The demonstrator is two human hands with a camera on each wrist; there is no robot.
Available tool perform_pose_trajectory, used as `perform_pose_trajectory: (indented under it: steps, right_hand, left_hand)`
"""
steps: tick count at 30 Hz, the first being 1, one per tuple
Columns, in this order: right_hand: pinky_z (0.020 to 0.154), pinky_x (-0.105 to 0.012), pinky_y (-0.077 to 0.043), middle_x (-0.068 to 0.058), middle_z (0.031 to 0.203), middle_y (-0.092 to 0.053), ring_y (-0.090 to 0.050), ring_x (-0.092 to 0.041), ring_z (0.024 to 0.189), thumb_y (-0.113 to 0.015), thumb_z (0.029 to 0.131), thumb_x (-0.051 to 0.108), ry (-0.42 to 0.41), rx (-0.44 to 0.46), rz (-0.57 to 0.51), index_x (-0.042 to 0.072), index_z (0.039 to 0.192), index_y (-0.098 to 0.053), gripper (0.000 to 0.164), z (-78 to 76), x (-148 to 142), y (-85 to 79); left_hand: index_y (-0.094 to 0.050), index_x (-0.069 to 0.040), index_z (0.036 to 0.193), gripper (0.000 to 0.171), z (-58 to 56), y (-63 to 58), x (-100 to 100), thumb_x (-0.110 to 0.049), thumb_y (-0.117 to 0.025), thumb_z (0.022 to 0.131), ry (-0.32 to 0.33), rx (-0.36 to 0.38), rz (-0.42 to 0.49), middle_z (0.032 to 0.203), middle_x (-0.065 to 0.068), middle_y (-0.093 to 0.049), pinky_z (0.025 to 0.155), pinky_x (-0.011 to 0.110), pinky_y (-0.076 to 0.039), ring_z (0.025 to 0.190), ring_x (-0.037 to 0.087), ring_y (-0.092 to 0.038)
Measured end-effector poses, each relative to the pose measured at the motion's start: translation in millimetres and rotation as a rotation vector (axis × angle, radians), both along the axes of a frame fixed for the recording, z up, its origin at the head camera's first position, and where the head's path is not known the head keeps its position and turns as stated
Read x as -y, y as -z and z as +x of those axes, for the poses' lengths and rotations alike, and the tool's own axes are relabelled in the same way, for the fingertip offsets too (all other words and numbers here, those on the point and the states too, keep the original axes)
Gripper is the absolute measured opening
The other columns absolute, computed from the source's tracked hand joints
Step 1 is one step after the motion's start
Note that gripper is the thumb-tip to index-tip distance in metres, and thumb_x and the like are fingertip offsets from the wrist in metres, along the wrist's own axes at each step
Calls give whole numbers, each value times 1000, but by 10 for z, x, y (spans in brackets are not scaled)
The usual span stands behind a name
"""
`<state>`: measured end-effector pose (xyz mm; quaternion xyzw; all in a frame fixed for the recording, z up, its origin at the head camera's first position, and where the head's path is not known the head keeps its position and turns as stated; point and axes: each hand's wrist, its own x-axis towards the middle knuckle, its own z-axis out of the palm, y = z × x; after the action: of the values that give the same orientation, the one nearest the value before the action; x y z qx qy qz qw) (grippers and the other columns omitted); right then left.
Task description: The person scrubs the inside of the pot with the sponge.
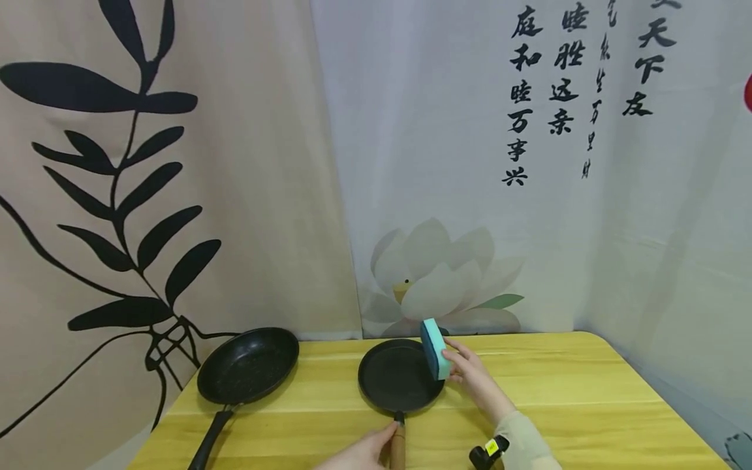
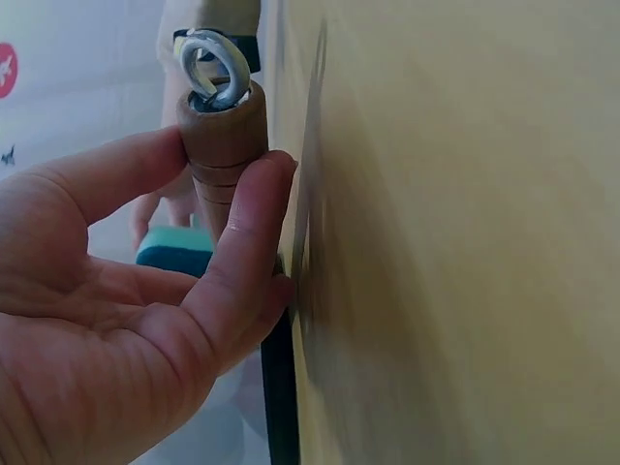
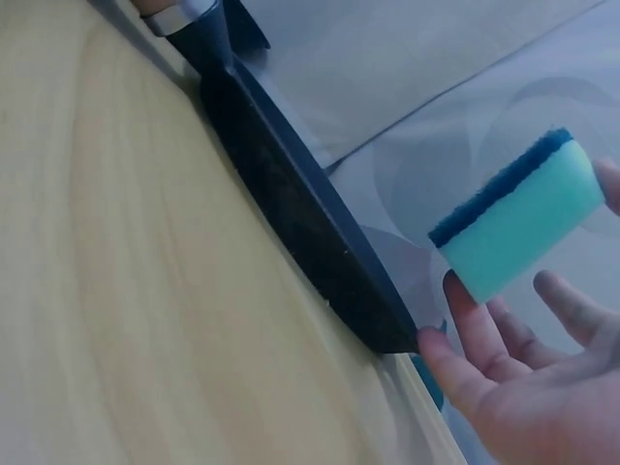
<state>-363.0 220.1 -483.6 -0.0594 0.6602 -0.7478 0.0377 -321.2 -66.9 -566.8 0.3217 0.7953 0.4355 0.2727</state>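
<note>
A small flat black pan (image 1: 396, 378) lies on the table, its wooden handle (image 1: 398, 446) pointing toward me. My left hand (image 1: 363, 452) pinches that handle between thumb and fingers; in the left wrist view a metal ring (image 2: 215, 70) shows at the handle's end. In my right hand (image 1: 471, 371) is a turquoise sponge (image 1: 437, 349) with a dark blue scouring side. It is held on edge above the pan's right rim, the dark side facing left over the pan. In the right wrist view one fingertip (image 3: 431, 341) is right at the pan's rim.
A larger, deeper black frying pan (image 1: 249, 365) stands tilted at the table's left, its black handle (image 1: 210, 438) toward the front edge. The yellow wooden table (image 1: 576, 385) ends at a printed curtain (image 1: 458, 163) behind. A black wrist device (image 1: 489, 452) sits at my right sleeve.
</note>
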Motion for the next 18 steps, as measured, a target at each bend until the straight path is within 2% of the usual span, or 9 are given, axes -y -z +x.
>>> perform_pose_trajectory:
  steps: [4,9,13,18]
  right_hand:
    - [78,-34,-49,-8,102,-55,-56,-16,79,-53,100,26,-24,0,-46,3,151,-29,61,14,-106,-13]
    - [82,-36,-49,-9,106,-55,-61,-17,86,-50,101,26,-29,26,-113,2,153,-21,64,13,-260,-8]
    - [82,-36,-50,-11,111,-53,-61,-19,87,-51,101,28,27,43,-125,2,153,-22,65,22,-402,1]
    - [88,-42,-49,-17,121,-48,-60,-21,91,-49,101,29,101,53,-112,1,152,-21,64,50,-640,-4]
  left_hand:
    - [-18,2,153,103,-9,-4,-127,-56,-68,84,-6,-30,-37,152,20,-30,102,24,-35,134,17,-33]
    - [-25,-3,153,101,-22,-29,-275,-54,-74,80,-56,-14,-90,149,19,-35,102,38,-39,133,27,-36]
    - [-29,-6,152,100,-22,-65,-422,-52,-77,78,-68,-9,-116,147,15,-39,100,42,-42,130,27,-41]
    - [-32,-16,152,97,-43,-80,-672,-55,-77,76,-57,-4,-136,146,6,-42,99,43,-43,130,25,-41]
